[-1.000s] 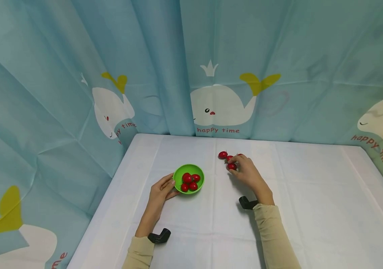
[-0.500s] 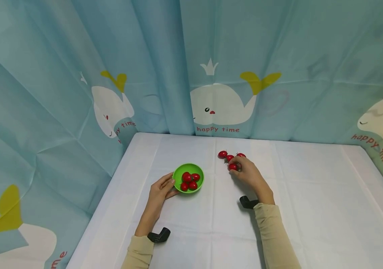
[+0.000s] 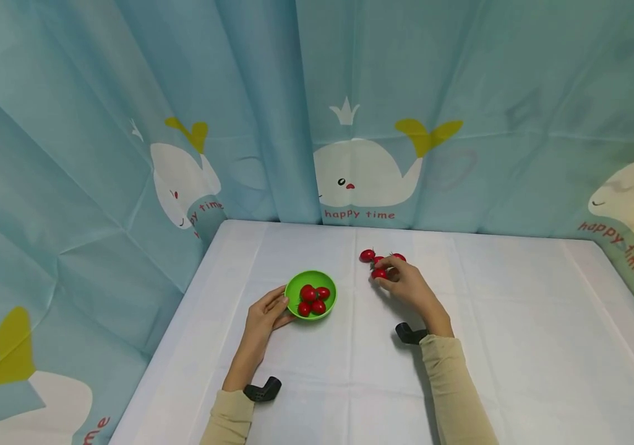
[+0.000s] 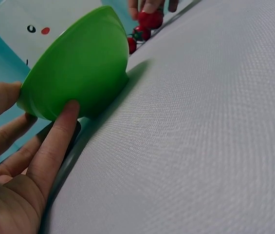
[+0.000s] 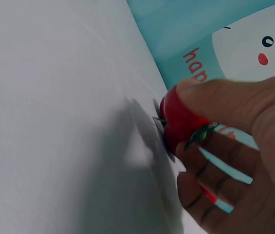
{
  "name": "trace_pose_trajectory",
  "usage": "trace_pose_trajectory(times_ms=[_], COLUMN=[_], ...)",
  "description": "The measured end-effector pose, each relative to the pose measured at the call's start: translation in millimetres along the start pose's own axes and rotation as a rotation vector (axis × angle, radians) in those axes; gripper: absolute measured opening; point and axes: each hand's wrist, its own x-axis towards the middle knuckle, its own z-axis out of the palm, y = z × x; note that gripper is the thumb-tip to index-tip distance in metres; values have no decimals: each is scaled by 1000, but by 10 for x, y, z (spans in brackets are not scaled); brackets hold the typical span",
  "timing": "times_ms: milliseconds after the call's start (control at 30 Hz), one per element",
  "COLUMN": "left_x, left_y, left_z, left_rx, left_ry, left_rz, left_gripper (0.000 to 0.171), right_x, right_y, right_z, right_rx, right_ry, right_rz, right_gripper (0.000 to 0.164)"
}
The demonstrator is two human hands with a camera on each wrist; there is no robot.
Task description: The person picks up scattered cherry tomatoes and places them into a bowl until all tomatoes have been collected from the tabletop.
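A green bowl (image 3: 295, 286) stands on the white table with several red cherry tomatoes (image 3: 308, 293) inside it. My left hand (image 3: 261, 316) grips the bowl's left side. In the left wrist view, one finger lies at the rim and another digit presses low on the bowl's wall (image 4: 86, 63). To the right, my right hand (image 3: 408, 285) pinches a cherry tomato (image 3: 379, 274) between thumb and fingers. Its green stem end (image 5: 203, 134) shows in the right wrist view. Close by lie more cherry tomatoes (image 3: 367, 255), partly covered by the right hand.
A white cloth (image 3: 528, 334) covers the table. Behind it and on the left hangs a blue curtain (image 3: 261, 111) with whale prints, reaching the table's far edge. Black wrist cameras (image 3: 263, 390) sit on both wrists.
The pinched tomato and the right fingertips have shifted slightly left. The left hand and the bowl have stayed in place.
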Motion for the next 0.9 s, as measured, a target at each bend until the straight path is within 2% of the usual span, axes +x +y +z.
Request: trace_pose_trajectory(times_ms=[133,500,667,900], left_x=[4,5,0,1], left_y=[-5,8,11,7], left_z=[-3,13,15,15], left_rx=[13,20,14,14], left_ry=[6,16,22,17], left_rz=[-1,-1,-8,1], left_gripper=[47,45,45,46], right_x=[4,58,63,67], right_y=[-57,-193,-278,-379], right_z=[54,195,285,413], right_rx=[31,107,172,192], right_ry=[-16,10,9,-10], right_rz=[8,-151,-192,-254], right_gripper=[31,27,28,29])
